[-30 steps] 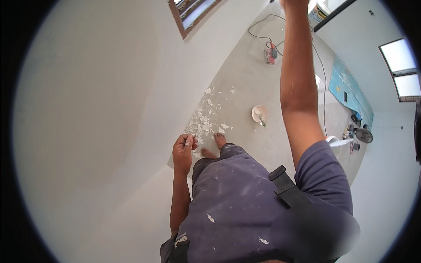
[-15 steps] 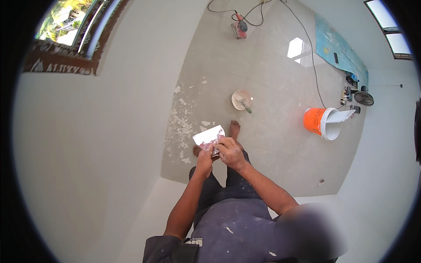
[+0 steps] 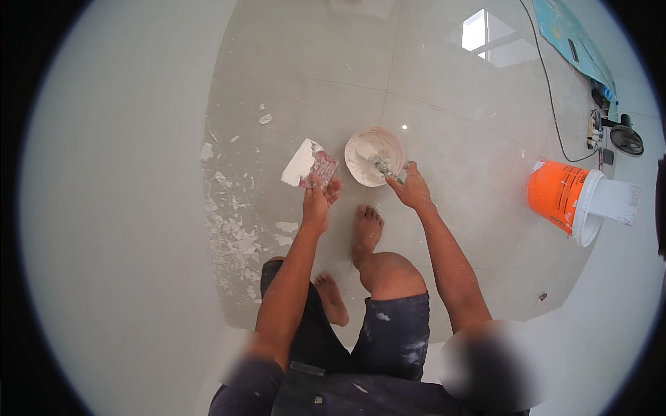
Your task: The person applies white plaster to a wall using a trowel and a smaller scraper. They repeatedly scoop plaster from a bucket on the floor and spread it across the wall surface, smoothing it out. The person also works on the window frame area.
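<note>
My left hand is closed on a wide scraper, whose flat blade carries white putty along its outer part and looks reddish and smeared nearer my fingers. Right of it, a round bowl with pale putty inside stands on the floor. A putty knife with a mottled green handle leans in the bowl, its blade in the putty. The fingers of my right hand close around the end of that handle at the bowl's near right rim.
Flakes of dried white material litter the floor along the left wall. An orange bucket with a white-coated board in it stands at the right. Beyond it are a black fan, a cable and a blue sheet. My bare feet are below the bowl.
Both hands were together at the scraper; my right hand has left it and reached right to the putty knife in the bowl. My body has lowered, knees bent, and the bowl appears closer.
</note>
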A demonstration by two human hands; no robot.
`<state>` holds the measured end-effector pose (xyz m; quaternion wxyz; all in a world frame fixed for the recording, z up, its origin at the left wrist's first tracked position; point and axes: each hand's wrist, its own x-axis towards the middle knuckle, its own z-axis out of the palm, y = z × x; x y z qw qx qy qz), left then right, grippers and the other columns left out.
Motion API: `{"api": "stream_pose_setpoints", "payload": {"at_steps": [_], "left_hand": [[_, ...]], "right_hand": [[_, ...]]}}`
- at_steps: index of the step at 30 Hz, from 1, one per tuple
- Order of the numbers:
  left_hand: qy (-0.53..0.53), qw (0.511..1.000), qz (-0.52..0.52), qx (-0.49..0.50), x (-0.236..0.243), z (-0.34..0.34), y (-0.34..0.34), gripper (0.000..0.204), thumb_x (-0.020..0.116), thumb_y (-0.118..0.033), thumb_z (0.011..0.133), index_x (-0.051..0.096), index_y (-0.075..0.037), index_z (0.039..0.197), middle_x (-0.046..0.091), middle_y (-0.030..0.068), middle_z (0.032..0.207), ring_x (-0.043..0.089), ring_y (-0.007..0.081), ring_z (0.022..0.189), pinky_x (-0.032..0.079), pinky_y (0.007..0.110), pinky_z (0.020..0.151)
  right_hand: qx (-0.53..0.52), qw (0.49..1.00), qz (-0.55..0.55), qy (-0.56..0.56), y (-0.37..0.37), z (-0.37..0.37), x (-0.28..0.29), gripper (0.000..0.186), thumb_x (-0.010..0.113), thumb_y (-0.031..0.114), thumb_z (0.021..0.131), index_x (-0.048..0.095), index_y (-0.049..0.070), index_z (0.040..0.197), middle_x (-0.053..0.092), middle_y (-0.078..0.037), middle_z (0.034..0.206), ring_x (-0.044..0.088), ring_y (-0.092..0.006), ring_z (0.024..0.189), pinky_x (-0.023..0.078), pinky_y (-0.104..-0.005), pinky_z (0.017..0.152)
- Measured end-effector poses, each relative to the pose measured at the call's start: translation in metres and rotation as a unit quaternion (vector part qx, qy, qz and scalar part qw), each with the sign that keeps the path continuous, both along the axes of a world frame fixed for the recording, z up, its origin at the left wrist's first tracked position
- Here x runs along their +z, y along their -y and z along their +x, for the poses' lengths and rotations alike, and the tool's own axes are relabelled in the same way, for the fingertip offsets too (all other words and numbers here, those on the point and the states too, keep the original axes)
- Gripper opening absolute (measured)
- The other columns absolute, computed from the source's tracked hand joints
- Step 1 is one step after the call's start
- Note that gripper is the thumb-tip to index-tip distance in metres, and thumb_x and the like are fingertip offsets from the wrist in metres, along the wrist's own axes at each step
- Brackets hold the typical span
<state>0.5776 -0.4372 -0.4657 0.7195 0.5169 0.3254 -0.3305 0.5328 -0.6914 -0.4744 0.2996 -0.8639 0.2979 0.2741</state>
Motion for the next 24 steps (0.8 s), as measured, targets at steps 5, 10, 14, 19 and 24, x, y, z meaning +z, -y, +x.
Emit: {"api": "stream_pose_setpoints", "payload": {"at_steps": [5,10,14,19,24], "left_hand": [[0.063,0.998,0.026,0.016,-0.073,0.033,0.041,0.047,0.035,-0.044,0.107,0.050,-0.005,0.129,0.064,0.0109,0.124,0.056,0.0148,0.117,0.036,0.033,0.106],[0.132,0.991,-0.036,0.009,-0.107,0.054,0.065,0.053,0.034,-0.041,0.108,0.042,0.001,0.138,0.062,0.0131,0.129,0.055,0.0175,0.122,0.035,0.030,0.108],[0.121,0.991,-0.050,-0.001,-0.130,0.043,0.072,0.058,0.033,-0.041,0.108,0.034,0.005,0.144,0.060,0.0165,0.132,0.053,0.0191,0.126,0.037,0.031,0.109],[0.149,0.983,-0.098,0.031,-0.157,0.047,0.087,0.057,0.033,-0.040,0.108,0.032,0.003,0.146,0.055,0.0170,0.138,0.052,0.0192,0.126,0.040,0.030,0.106],[0.185,0.981,-0.053,0.010,-0.159,0.049,0.086,0.068,0.036,-0.046,0.106,0.023,0.004,0.151,0.043,0.0165,0.147,0.050,0.0242,0.128,0.035,0.033,0.110]], "right_hand": [[0.112,0.992,-0.033,0.054,0.003,-0.017,-0.017,0.048,0.066,0.034,0.090,0.051,0.002,0.122,0.060,-0.027,0.118,0.063,-0.0442,0.103,0.052,-0.0507,0.086],[0.172,0.967,-0.159,0.095,0.026,0.011,0.009,0.025,0.061,0.016,0.089,0.058,0.002,0.110,0.063,-0.023,0.109,0.068,-0.0397,0.092,0.055,-0.0462,0.076],[0.251,0.932,-0.244,0.095,-0.009,0.050,-0.015,0.020,0.058,0.007,0.087,0.058,-0.003,0.105,0.064,-0.020,0.093,0.070,-0.0353,0.081,0.058,-0.0425,0.067],[0.286,0.925,-0.237,0.078,-0.055,0.062,-0.050,0.026,0.059,0.005,0.085,0.056,-0.005,0.109,0.065,-0.019,0.090,0.070,-0.0329,0.081,0.059,-0.0401,0.062],[0.396,0.877,-0.245,0.121,-0.053,0.029,-0.050,0.035,0.060,0.004,0.082,0.055,-0.004,0.116,0.064,-0.017,0.096,0.069,-0.0297,0.082,0.058,-0.0381,0.063]]}}
